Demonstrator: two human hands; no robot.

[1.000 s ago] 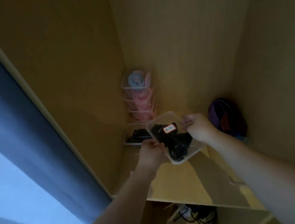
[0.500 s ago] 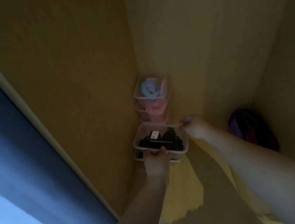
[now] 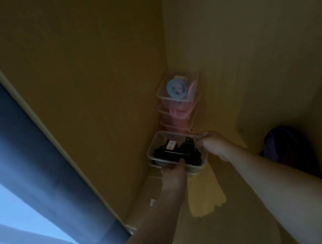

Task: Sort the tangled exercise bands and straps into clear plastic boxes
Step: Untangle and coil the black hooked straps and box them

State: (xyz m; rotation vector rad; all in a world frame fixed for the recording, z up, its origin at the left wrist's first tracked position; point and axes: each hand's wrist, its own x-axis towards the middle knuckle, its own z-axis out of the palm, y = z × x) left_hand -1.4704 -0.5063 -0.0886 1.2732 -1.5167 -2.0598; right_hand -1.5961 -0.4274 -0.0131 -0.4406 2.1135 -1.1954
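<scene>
A wooden shelf inside a dim cabinet carries everything. At its 11 o'clock corner stands a stack of clear boxes, with lower clear boxes just before it. At 3 o'clock lies a dark purple bundle.

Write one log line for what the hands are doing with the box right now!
left hand: holds box's near rim | right hand: holds right rim | clear box: black straps inside, set on another box in shelf corner

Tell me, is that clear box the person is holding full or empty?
Partly full. The clear box holds black straps with a red-and-white tag, and has no lid. The left hand and right hand grip its edges.
</scene>
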